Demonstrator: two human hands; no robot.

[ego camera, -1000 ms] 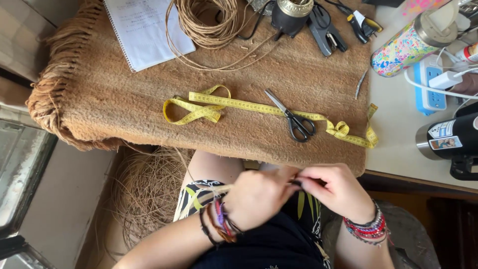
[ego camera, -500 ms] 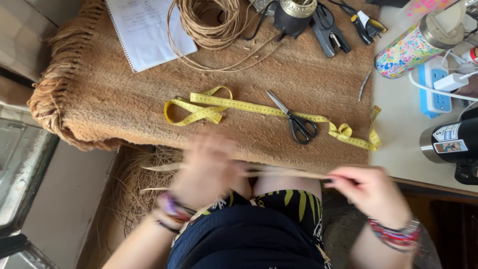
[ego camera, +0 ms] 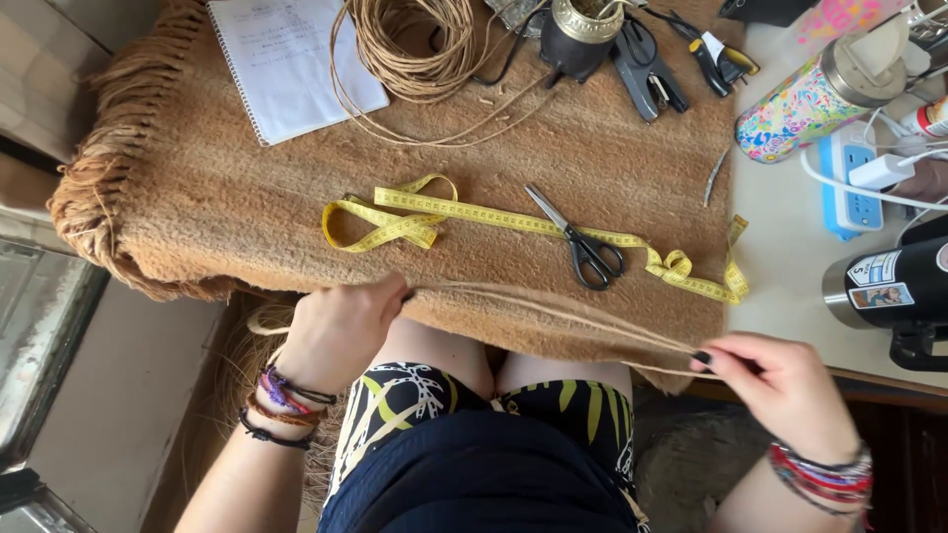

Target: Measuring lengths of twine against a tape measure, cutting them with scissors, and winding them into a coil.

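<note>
1. Table covered by a fringed brown cloth (ego camera: 247, 207); you sit at its near edge, knees under it.
2. Your left hand (ego camera: 341, 331) pinches 1 end of some thin straw strands (ego camera: 553, 314), fingers closed tight on them.
3. Your right hand (ego camera: 785, 390) pinches the other end, thumb and forefinger clamped together.
4. Strands run stretched between both hands, along the cloth's front edge, above your lap.
5. On the cloth: yellow tape measure (ego camera: 434, 212), black scissors (ego camera: 583, 247) lying across it, coil of cord (ego camera: 420, 44), notebook (ego camera: 291, 64).
</note>
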